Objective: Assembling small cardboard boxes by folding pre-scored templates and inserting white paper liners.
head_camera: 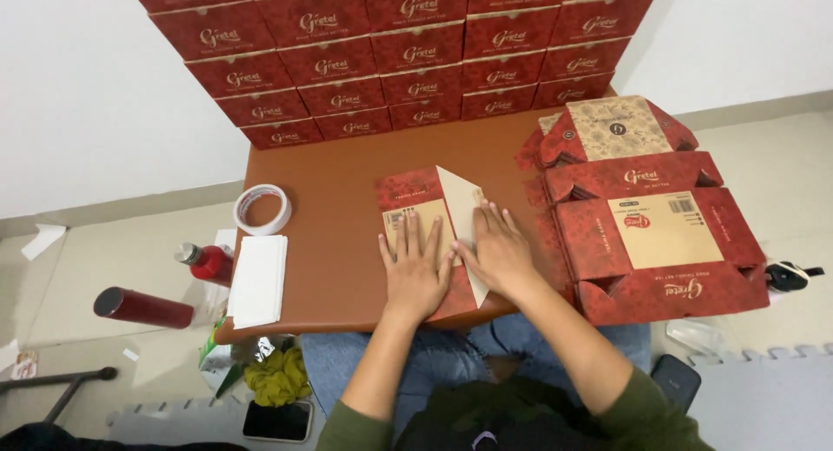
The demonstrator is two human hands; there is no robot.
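You are pressing both hands flat on a red box sheet (416, 210) in the middle of the brown table (330, 243). Your left hand (416, 273) is lying at 6 o'clock on the sheet, fingers open and spread, gripping nothing. Your right hand (499, 251) is sitting at 4 o'clock, fingers open, pushing down a tan flap (458, 204) that is folding over. A pile of flat sheets (646, 221) is lying at 3 o'clock, just beside you. A wall of red boxes (408, 52) is standing at 12 o'clock. A tape roll (262, 209) and white papers (258, 279) are lying at 9 o'clock.
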